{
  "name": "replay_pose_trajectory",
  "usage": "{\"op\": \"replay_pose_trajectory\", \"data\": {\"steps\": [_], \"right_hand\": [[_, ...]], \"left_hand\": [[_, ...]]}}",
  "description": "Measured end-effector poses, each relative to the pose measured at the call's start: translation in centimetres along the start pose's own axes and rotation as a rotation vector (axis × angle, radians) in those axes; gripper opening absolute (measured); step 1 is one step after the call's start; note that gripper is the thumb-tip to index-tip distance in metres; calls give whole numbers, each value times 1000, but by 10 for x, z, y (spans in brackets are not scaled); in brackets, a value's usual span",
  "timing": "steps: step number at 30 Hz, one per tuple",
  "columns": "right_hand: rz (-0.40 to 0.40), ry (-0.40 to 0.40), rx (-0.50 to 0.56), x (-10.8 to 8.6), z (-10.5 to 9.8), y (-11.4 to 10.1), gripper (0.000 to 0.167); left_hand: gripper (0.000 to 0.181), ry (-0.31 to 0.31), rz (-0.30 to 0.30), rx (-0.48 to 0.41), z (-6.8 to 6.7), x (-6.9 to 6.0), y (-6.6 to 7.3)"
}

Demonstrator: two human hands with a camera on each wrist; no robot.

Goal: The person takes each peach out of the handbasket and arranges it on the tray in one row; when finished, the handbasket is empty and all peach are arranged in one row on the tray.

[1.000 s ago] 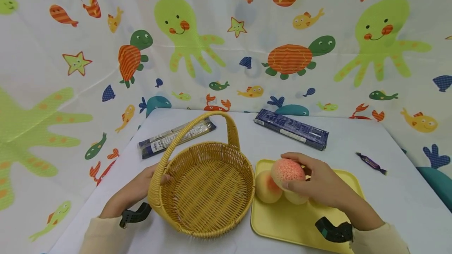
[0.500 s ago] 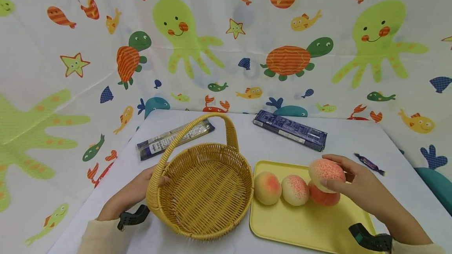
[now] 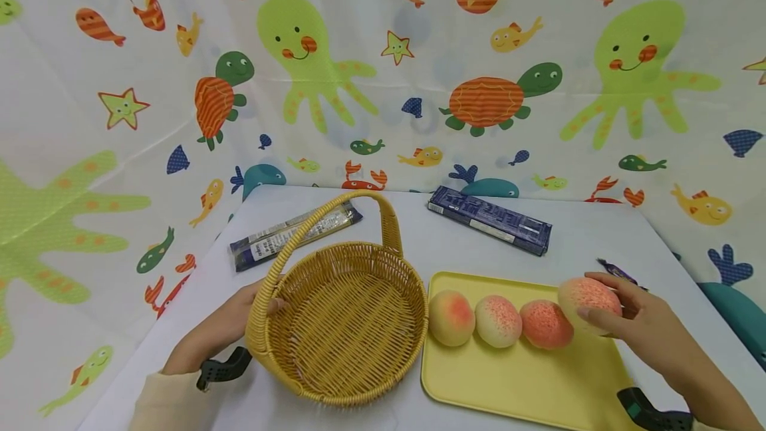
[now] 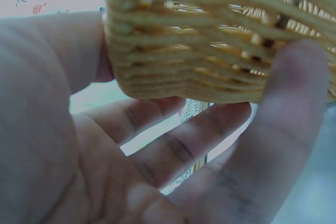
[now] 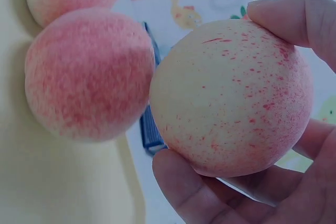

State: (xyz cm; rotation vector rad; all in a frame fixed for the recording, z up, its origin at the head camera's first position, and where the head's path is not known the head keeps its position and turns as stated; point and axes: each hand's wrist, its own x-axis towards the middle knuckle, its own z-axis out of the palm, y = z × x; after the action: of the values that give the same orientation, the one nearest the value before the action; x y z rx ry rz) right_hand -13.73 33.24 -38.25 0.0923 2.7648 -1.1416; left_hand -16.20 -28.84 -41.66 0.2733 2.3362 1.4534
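In the head view my right hand [image 3: 664,331] holds a pink-speckled peach [image 3: 588,303] above the right side of a yellow tray [image 3: 509,384]. Its thumb and fingers wrap the fruit's sides, as the right wrist view shows. In a row on the tray lie a yellow-orange peach [image 3: 451,318], a pale speckled peach [image 3: 499,322] and a redder peach [image 3: 546,324]. A wicker basket [image 3: 353,331] with a tall handle stands left of the tray, nothing inside. My left hand [image 3: 236,314] grips its left side; the left wrist view shows the thumb [image 4: 296,93] against the weave.
Behind the basket lies a long, narrow packet [image 3: 263,251]. A dark blue box [image 3: 491,221] lies at the back, beyond the tray. A purple-wrapped candy [image 3: 616,270] is partly hidden by my right hand. A sea-animal curtain [image 3: 407,72] hangs behind the white table.
My right hand has carried its peach rightward, from over the left part of the tray to its right side, uncovering the peaches below. The left hand and basket have barely moved.
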Motion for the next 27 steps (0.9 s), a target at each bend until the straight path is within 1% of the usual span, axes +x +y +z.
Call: {"op": "replay_pose_trajectory", "data": {"steps": [8,15,23,27], "right_hand": [[65,-13,4,3,-5,17,86],[124,-69,13,7,-6,31,86],[177,-95,-15,11,1,37,90],[187,-109,-44,12,3,39,91]], "left_hand": [[51,-1,3,26,0,-1,1],[51,-4,7,10,0,0,0],[51,-12,17,2,0,-1,0],[52,-10,13,2,0,-1,0]]}}
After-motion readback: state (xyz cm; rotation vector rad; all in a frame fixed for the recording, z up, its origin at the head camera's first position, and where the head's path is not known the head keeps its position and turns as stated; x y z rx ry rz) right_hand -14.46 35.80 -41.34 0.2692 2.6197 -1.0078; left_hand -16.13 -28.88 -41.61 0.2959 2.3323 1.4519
